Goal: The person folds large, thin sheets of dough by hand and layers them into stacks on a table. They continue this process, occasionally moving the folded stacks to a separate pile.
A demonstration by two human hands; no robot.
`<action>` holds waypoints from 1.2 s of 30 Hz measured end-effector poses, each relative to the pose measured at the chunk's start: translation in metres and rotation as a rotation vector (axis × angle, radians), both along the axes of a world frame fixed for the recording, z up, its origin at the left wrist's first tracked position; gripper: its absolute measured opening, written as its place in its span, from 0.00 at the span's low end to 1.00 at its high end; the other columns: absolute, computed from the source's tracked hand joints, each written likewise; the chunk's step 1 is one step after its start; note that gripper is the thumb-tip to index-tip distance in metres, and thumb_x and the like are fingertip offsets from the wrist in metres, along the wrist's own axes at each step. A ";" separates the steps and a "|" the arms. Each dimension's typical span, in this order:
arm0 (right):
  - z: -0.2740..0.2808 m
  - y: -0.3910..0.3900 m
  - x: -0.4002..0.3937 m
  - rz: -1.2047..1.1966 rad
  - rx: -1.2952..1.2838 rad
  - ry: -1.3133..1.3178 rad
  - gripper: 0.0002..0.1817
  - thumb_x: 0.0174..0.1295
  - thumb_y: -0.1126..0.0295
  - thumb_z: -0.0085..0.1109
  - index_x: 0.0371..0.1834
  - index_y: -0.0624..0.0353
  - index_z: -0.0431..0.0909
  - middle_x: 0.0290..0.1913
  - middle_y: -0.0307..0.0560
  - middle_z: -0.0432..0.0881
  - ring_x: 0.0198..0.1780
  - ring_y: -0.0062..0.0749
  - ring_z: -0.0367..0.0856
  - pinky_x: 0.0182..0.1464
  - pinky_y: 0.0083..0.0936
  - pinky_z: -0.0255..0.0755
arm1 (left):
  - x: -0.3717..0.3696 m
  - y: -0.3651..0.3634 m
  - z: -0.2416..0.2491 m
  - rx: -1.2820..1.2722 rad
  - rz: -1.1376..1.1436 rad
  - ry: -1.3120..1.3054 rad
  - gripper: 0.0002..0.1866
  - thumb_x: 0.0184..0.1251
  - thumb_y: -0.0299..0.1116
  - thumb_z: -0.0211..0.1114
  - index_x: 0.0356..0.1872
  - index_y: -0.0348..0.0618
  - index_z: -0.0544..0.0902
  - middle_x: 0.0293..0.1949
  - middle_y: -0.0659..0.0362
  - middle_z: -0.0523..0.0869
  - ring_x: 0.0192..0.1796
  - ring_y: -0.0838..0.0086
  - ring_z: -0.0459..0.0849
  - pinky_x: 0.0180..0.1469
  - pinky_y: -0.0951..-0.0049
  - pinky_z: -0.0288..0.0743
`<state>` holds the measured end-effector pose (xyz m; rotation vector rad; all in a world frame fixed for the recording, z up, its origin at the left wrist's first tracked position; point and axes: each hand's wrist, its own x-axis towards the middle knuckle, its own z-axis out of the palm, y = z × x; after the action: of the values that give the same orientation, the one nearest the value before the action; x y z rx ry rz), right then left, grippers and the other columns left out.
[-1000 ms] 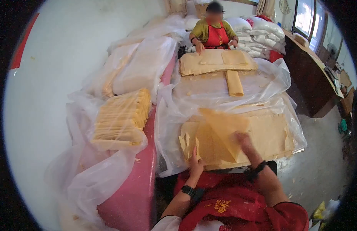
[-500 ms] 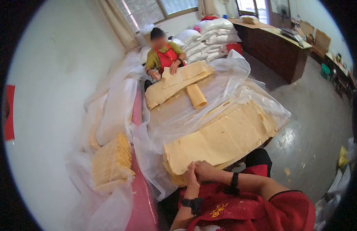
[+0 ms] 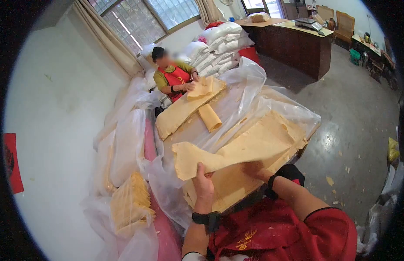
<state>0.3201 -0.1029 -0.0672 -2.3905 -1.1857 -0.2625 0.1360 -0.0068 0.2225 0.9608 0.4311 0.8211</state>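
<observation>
A long, thin tan sheet [image 3: 249,143] is partly lifted off the stack [image 3: 223,191] of similar sheets in front of me. My left hand [image 3: 203,180] grips the near edge of its raised left end, with the fingers hidden behind the sheet. My right hand [image 3: 255,170] reaches under the lifted edge, low over the stack, its fingers blurred and partly in shadow. The sheet's far right part still lies on the stack and is curled at its corner.
Across the table a co-worker [image 3: 176,78] handles a sheet on another stack [image 3: 176,115]. A folded piece [image 3: 209,118] lies between the stacks. Plastic film [image 3: 245,93] surrounds them. Wrapped sheets [image 3: 131,204] are at the left, white sacks [image 3: 226,41] behind.
My hands, together at the stack's near left edge before, are now apart. The top sheet's left and near side has been raised. The view has shifted, and the co-worker's hands have moved.
</observation>
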 end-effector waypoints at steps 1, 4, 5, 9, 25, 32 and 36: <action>0.049 -0.041 0.001 -0.002 0.114 -0.305 0.27 0.58 0.50 0.53 0.58 0.52 0.74 0.56 0.53 0.76 0.61 0.54 0.69 0.64 0.54 0.58 | 0.007 -0.003 0.019 0.002 -0.001 -0.006 0.21 0.71 0.35 0.57 0.61 0.42 0.68 0.57 0.58 0.75 0.55 0.66 0.78 0.52 0.58 0.78; 0.106 -0.075 0.031 -0.002 -0.199 -0.003 0.31 0.62 0.50 0.50 0.68 0.48 0.65 0.65 0.56 0.68 0.67 0.53 0.63 0.70 0.55 0.47 | 0.011 -0.011 0.051 -0.029 0.008 -0.099 0.20 0.71 0.34 0.56 0.61 0.42 0.68 0.58 0.57 0.75 0.57 0.64 0.78 0.55 0.58 0.78; 0.115 -0.080 0.035 0.002 -0.196 -0.015 0.31 0.62 0.50 0.50 0.68 0.48 0.65 0.65 0.56 0.68 0.67 0.53 0.63 0.70 0.55 0.47 | 0.011 -0.012 0.057 -0.035 0.007 -0.149 0.21 0.71 0.34 0.57 0.62 0.42 0.68 0.58 0.57 0.76 0.57 0.64 0.78 0.55 0.58 0.78; 0.096 -0.056 0.037 0.088 -0.129 0.116 0.30 0.58 0.50 0.55 0.61 0.52 0.71 0.64 0.57 0.69 0.66 0.59 0.64 0.67 0.45 0.58 | 0.014 0.001 0.078 -0.003 -0.043 -0.197 0.21 0.70 0.34 0.57 0.62 0.42 0.68 0.58 0.56 0.76 0.58 0.64 0.78 0.56 0.57 0.77; 0.024 -0.159 0.014 0.903 -0.141 0.940 0.49 0.51 0.46 0.67 0.73 0.52 0.54 0.69 0.61 0.61 0.69 0.51 0.62 0.68 0.46 0.56 | -0.153 0.013 -0.169 -0.263 0.423 0.163 0.17 0.69 0.36 0.58 0.55 0.42 0.74 0.52 0.59 0.79 0.50 0.71 0.78 0.47 0.69 0.73; 0.114 -0.170 -0.039 0.013 1.173 1.633 0.35 0.68 0.58 0.55 0.71 0.63 0.53 0.70 0.52 0.61 0.68 0.42 0.64 0.65 0.41 0.62 | -0.152 -0.003 -0.202 -0.503 0.350 0.104 0.18 0.68 0.37 0.57 0.57 0.49 0.71 0.53 0.58 0.77 0.53 0.66 0.75 0.47 0.62 0.73; 0.070 -0.143 0.008 -0.191 1.383 1.548 0.27 0.71 0.59 0.48 0.67 0.64 0.58 0.64 0.52 0.69 0.62 0.41 0.71 0.62 0.38 0.66 | -0.146 0.009 -0.205 -0.473 0.252 0.121 0.21 0.71 0.45 0.53 0.60 0.49 0.69 0.55 0.58 0.76 0.50 0.66 0.76 0.44 0.62 0.72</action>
<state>0.3279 -0.2462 0.0031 -0.8377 0.1097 0.5079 -0.0096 0.0019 0.0180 0.5214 0.8223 0.8380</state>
